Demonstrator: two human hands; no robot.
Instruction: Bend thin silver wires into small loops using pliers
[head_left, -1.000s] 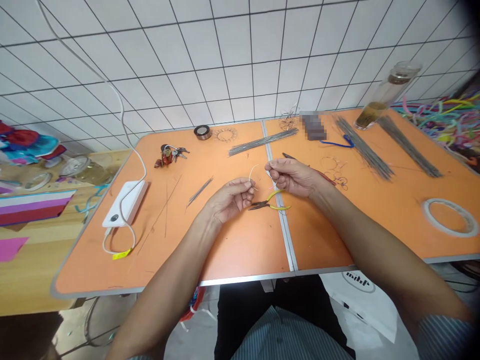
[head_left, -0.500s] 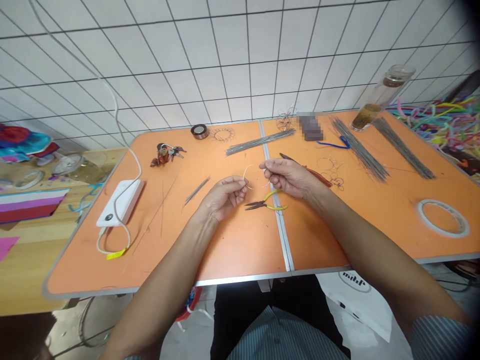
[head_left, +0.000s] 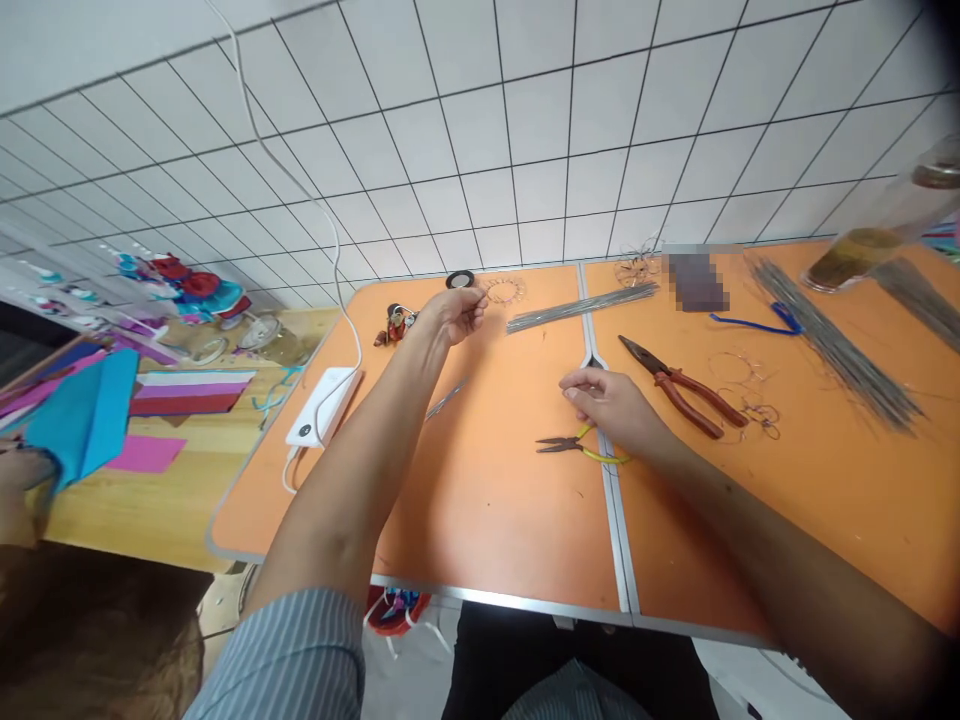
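My left hand [head_left: 459, 315] is stretched to the back of the table, its fingertips pinched beside a coil of thin wire rings [head_left: 507, 291]. What lies between those fingertips is too fine to make out. Behind the hand shows a black tape roll [head_left: 460, 280]. My right hand [head_left: 611, 402] hovers low over the table's metal seam, fingers loosely bent and slightly apart, with nothing visible in them. It partly covers the yellow handles of small pliers [head_left: 559, 444]. Larger red-handled pliers [head_left: 679, 385] lie to its right.
A bundle of straight wires [head_left: 581, 307] lies at the back, another bundle [head_left: 840, 345] on the right beside a glass bottle [head_left: 855, 255]. Keys [head_left: 395, 325] and a white power bank [head_left: 324, 408] with a cable sit left. Another person's hand [head_left: 26, 465] holds blue material [head_left: 86, 420] at far left.
My hands have moved apart: the left went up and away toward the wire rings, the right lower beside the yellow pliers. The wire loop between them no longer shows. The view turned left.
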